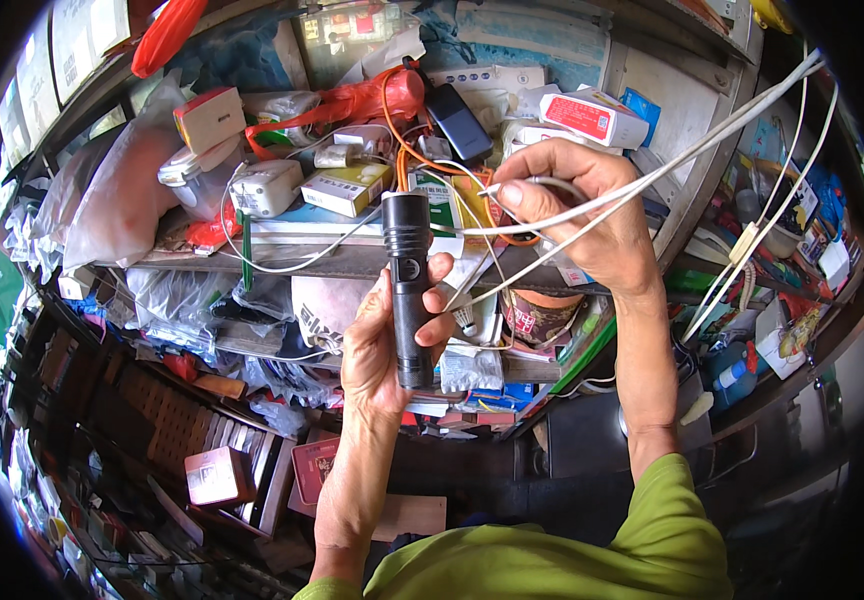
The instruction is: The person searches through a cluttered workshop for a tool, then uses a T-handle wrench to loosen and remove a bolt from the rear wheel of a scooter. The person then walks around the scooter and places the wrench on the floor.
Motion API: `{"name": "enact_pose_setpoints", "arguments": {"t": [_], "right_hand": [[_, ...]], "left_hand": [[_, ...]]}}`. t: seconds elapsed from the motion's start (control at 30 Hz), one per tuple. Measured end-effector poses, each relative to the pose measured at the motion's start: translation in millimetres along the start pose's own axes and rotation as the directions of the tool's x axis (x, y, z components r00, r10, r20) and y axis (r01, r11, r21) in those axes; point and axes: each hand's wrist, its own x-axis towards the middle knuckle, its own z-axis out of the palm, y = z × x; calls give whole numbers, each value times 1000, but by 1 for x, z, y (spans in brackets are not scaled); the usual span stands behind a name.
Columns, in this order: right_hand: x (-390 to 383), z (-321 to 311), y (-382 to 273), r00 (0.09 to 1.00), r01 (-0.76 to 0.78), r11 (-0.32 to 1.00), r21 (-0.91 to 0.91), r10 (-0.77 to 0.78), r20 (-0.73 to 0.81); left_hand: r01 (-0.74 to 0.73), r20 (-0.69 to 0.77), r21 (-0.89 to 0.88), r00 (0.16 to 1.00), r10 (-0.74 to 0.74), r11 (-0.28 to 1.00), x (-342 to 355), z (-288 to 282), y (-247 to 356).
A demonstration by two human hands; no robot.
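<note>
In the centre of the frame, the left hand (370, 355) wraps its fingers around a black flashlight (409, 300), gripping it nearly upright, wider end toward the top. Right of centre, the right hand (592, 215) has thumb and forefinger pinched on a thin pale cable (492, 190) (whether its end is there, I cannot tell). White cables (697, 147) stretch past that hand to the upper right. Behind the flashlight, at upper centre, a cluttered shelf (337, 256) bears a yellow box (345, 190), a dark rectangular device (458, 122) and a red-and-white box (594, 117). A red tin (219, 476) sits at lower left.
</note>
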Motion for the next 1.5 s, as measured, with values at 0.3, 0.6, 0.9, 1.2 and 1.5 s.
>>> {"name": "enact_pose_setpoints", "arguments": {"t": [0.3, 0.6, 0.9, 1.2, 1.5], "right_hand": [[13, -11, -6, 979, -144, 981, 129, 121, 166], [25, -20, 1, 975, -32, 998, 49, 20, 221], [46, -20, 10, 981, 95, 990, -100, -76, 180], [72, -10, -14, 984, 81, 987, -136, -57, 168], [67, -1, -4, 978, 126, 963, -237, -81, 190]], "left_hand": [[-86, 1, 227, 996, 88, 970, 21, 11, -1], [-248, 73, 700, 958, 278, 670, 34, 22, -5], [-193, 25, 502, 978, 209, 843, 39, 32, 15], [-201, 170, 419, 975, 141, 886, 85, 30, 38], [-123, 188, 333, 980, 62, 935, 96, 8, 36]]}}
